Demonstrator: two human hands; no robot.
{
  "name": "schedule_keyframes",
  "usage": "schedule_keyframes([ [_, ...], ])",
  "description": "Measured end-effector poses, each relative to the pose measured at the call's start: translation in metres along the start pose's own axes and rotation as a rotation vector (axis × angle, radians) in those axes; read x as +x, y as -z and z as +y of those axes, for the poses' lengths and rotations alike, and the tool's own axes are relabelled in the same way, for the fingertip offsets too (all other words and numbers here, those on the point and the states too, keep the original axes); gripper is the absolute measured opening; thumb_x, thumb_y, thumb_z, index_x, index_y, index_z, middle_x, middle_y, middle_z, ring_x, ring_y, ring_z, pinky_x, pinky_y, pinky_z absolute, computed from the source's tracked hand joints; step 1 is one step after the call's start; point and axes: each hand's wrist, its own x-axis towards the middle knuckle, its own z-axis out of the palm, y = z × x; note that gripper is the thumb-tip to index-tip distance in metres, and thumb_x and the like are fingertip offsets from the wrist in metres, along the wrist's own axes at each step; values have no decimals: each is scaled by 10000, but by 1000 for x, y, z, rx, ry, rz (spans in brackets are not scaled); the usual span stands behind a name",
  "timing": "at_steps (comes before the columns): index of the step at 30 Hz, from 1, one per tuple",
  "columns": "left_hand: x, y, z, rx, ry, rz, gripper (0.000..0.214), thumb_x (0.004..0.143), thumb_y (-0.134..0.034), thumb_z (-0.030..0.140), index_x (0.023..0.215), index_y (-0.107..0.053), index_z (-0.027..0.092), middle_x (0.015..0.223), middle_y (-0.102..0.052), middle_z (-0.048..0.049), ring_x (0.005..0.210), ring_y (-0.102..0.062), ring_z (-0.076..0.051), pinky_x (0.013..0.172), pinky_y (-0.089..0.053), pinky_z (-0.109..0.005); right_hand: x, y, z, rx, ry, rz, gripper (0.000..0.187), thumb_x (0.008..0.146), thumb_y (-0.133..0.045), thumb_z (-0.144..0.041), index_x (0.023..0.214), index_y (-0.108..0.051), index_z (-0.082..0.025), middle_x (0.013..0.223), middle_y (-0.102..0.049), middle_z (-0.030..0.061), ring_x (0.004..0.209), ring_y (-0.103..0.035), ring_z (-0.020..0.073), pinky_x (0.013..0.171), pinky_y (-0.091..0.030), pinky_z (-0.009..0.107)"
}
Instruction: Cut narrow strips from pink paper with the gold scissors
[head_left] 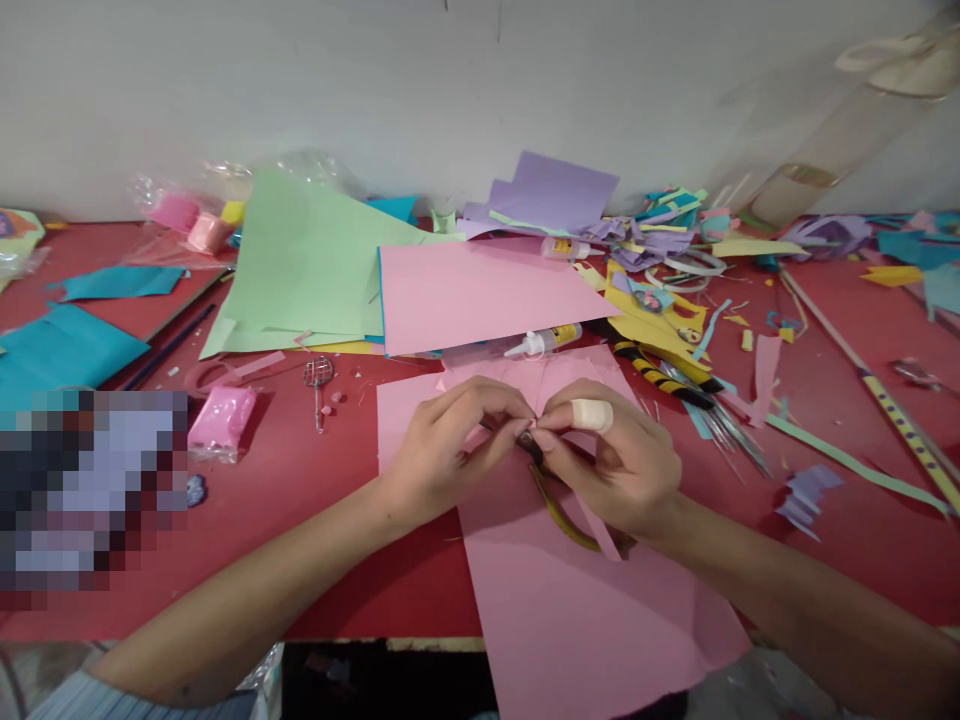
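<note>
Fingertips [517, 429] of left hand [435, 450] and right hand [634, 462] pinch a tiny pink piece [533, 424], probably paper, mid-frame; light, even pressure should limit creasing.

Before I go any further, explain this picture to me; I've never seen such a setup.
No machine here: these are a person's bare left hand and right hand, filmed by a head-worn camera looking forward and down. On the red table lie a large pink paper sheet beneath the hands, a pale green paper sheet farther back and a small plastic bottle with a yellow label. Both hands pinch a tiny piece, mostly hidden, close to a dark-headed tool with a curved yellow handle.
</note>
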Motion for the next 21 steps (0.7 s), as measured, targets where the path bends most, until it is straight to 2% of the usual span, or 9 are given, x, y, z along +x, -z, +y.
schedule_keyframes([
  [6, -1, 1, -4, -44, -54, -14, 94, 915, -595, 102, 969, -579, 179, 884, -693, -34, 832, -672, -113, 724, -568, -222, 3, 5, 2, -75, 155, -33, 301, 800, -674, -54, 1018, -646, -260, 866, -683, 45, 745, -647, 185, 657, -546, 338],
  [9, -1, 1, -6, -66, -75, -18, 111, 906, -605, 91, 975, -581, 174, 879, -691, -38, 839, -674, -118, 738, -566, -229, 5, 7, 1, -61, 169, -47, 289, 810, -665, -71, 1024, -648, -265, 863, -678, 46, 752, -646, 189, 659, -550, 343],
  [15, 1, 2, -7, -102, -46, 3, 77, 920, -597, 122, 962, -583, 185, 870, -689, -32, 815, -673, -120, 713, -559, -228, 7, 6, -3, 141, -4, -93, 214, 884, -547, -86, 978, -671, -233, 871, -665, 57, 824, -645, 200, 723, -545, 371],
  [21, 1, 1, -7, -119, -49, 6, 41, 920, -613, 139, 940, -593, 168, 850, -688, -36, 790, -665, -108, 691, -551, -208, -2, -3, 2, 333, -194, -34, 176, 890, -619, -105, 984, -659, -247, 855, -675, 19, 790, -646, 167, 689, -521, 318],
])
